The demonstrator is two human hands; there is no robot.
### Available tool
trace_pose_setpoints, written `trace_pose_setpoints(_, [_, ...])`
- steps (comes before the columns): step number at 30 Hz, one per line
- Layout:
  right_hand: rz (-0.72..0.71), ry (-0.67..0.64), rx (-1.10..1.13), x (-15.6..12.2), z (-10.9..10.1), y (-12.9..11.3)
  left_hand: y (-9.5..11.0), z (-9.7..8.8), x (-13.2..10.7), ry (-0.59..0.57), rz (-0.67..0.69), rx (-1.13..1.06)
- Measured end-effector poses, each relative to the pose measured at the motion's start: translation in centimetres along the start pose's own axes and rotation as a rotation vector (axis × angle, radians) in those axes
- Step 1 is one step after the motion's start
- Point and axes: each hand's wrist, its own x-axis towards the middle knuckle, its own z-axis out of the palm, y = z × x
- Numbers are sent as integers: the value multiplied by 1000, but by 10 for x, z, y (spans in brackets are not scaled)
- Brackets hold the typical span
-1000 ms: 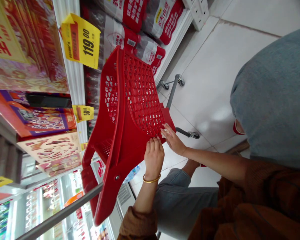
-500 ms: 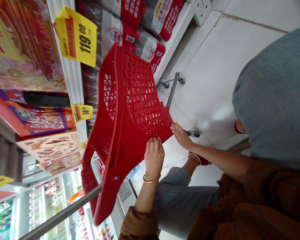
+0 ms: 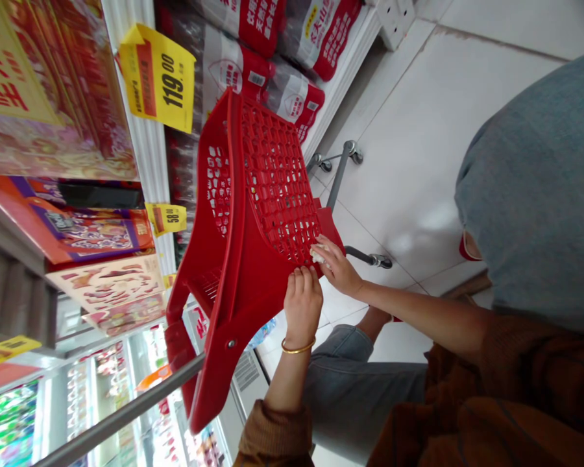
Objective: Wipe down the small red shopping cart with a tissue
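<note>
From here, the right hand has its fingers closed on a white wad at the cart, beside bottles. The left hand rests its bent fingers there; whether they grip, I can't tell.

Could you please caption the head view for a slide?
Left hand on the red cart, right hand holding a white wad.

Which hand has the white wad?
The right hand: it holds the white wad at the red cart; the left hand, wearing a gold bangle, shows none.
</note>
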Motion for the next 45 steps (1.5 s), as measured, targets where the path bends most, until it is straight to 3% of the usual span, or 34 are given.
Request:
trace_pose_setpoints(8, [-118,-53,-8,-10,1,40,-1,2,-1,10,17,25])
trace_pose_setpoints(14, [-35,-61,-28,-14,-6,49,-2,-2,1,-17,32,28])
trace_pose_setpoints(20, [48,-57,-65,-18,-15,60,-10,-18,7,-57,63,-2])
trace_pose_setpoints(26, [68,-3,-111,-3,-17,39,-16,-30,11,-30,-35,-11])
trace_pose_setpoints(32, [-166,-30,0,24,1,2,-13,-23,13,-45,-33,-65])
trace_pose_setpoints(36, [-190,-75,26,25,6,6,-13,-20,12,-51,-2,-60])
trace_pose_setpoints(45, [-56,-87,81,16,0,21,-14,-18,10,-55,36,-48])
